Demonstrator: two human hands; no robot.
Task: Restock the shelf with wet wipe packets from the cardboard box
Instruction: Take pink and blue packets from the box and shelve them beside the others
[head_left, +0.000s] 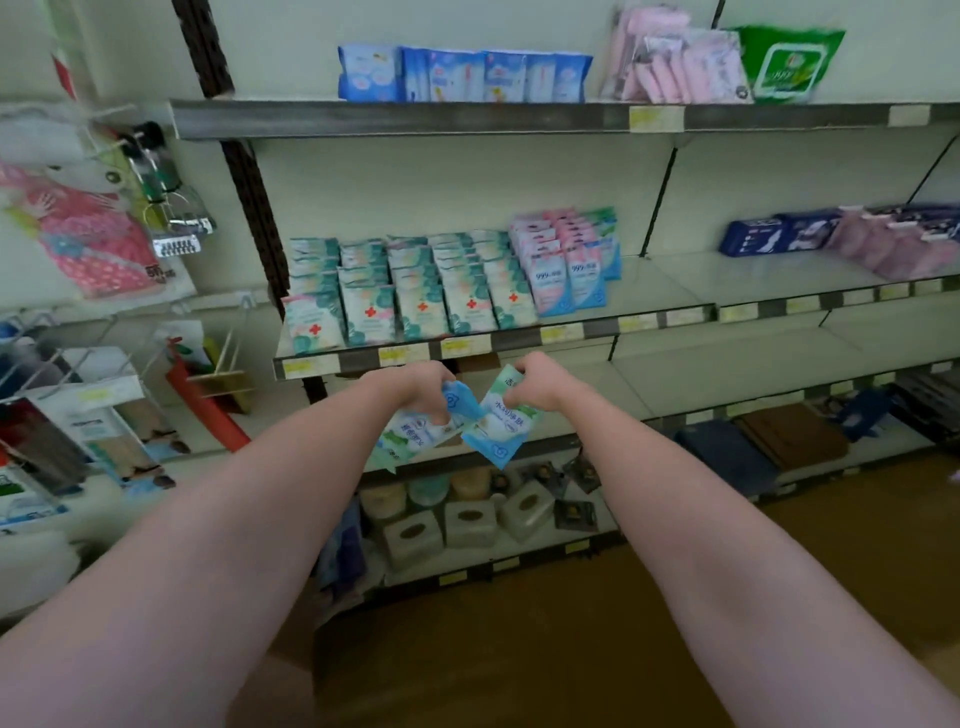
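Both my arms reach forward, just below the middle shelf (519, 338). My left hand (423, 387) grips a blue, white and green wet wipe packet (415, 431) that hangs down to the left. My right hand (540, 384) grips a second such packet (501, 423), tilted on its corner. The two packets almost touch between my hands. On the middle shelf stand rows of green-and-white wet wipe packets with red crosses (410, 291), and pink and blue packets (569, 260) beside them. The cardboard box is not in view.
The middle shelf is bare right of the pink packets, up to dark blue and purple packs (841, 236). The top shelf holds blue packs (462, 75), pink packs and a green pack (789, 62). Tissue boxes (467, 522) and folded towels (789, 436) fill lower shelves. Hanging goods (88, 228) are on the left.
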